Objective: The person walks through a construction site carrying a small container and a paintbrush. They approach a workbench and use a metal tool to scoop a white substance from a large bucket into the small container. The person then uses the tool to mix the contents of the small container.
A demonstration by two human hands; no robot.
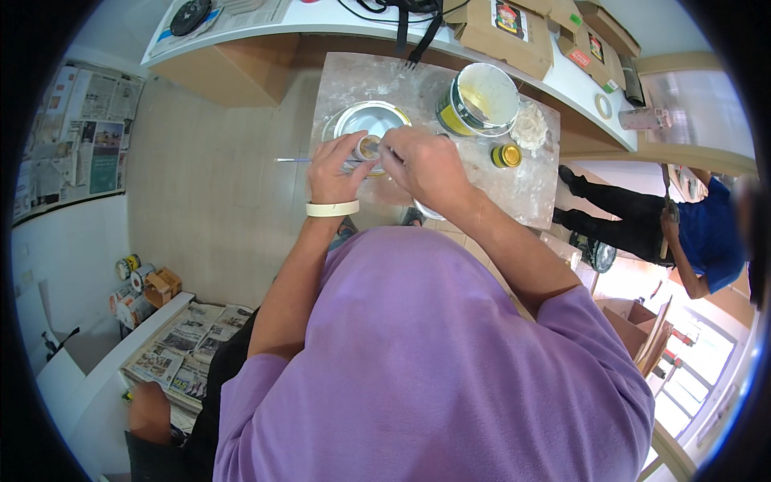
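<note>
Over an open paint tin (pixel 373 115) with pale contents, my left hand (pixel 332 170) curls its fingers around a small round container (pixel 368 148). The fingers of my right hand (pixel 430 166) are pinched together at that container's rim; what they grip is hidden. A thin pale stick (pixel 291 160) pokes out to the left from behind my left hand. A cream ring (pixel 332 209), like a roll of tape, circles my left wrist. To the right of my hands stands a small jar with a yellow lid (pixel 507 156).
The stained board (pixel 345 71) also carries a large white bucket (pixel 494 90) and a crumpled white cloth-like heap (pixel 529 126). Behind it runs a white counter (pixel 313 18) with cardboard boxes (pixel 490 30). Another person (pixel 634 217) stands at the right. Newspaper (pixel 181 351) covers a surface lower left.
</note>
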